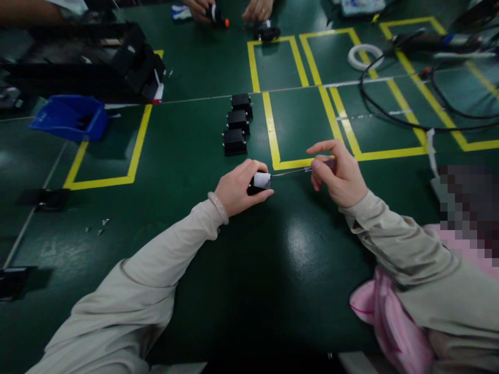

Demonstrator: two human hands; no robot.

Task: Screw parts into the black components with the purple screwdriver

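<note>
Near the middle of the green table, my left hand is wrapped round a small black block with a whitish face. To its right, my right hand holds a screwdriver by the handle, thumb against it and index finger raised. The thin shaft points left, and its tip meets the right side of the block. Beyond my left hand, three black blocks with small silver screws at their sides stand in a row.
A blue bin and stacked black trays are at the left. Loose screws lie nearer. At the right are a white ring and a black cable. Another person's hands work across the table. Pink cloth lies lower right.
</note>
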